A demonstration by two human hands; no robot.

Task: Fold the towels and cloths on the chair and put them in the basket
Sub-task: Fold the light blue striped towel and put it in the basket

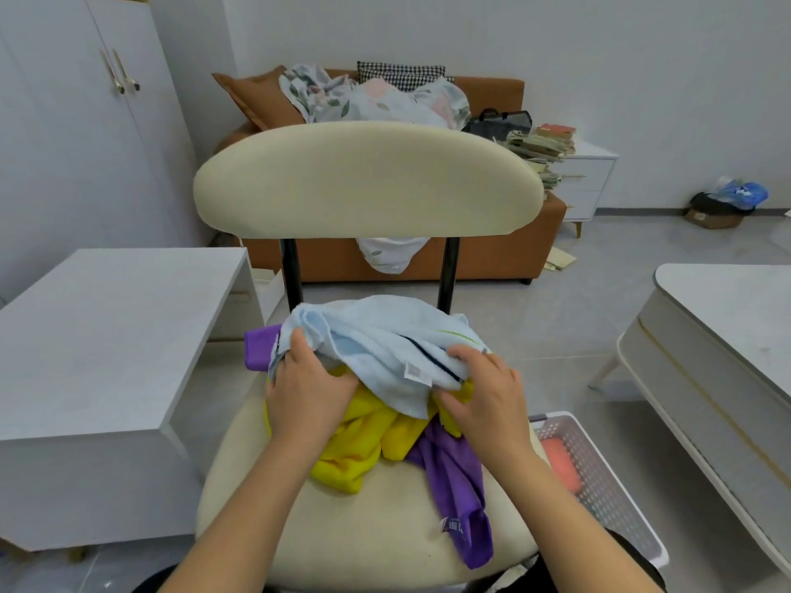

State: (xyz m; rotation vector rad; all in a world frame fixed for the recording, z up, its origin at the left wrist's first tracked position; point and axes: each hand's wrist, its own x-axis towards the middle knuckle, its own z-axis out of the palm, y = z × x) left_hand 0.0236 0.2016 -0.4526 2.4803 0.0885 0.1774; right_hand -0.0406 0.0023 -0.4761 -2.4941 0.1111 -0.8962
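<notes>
On chair, curled fingers grip blue towel.

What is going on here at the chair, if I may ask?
A person is working through a pile of cloths on the cream chair. The left hand and right hand both grip the light blue towel, which lies unfolded on top of a crumpled yellow cloth and purple cloth. The white basket beside the chair holds one orange cloth.
</notes>
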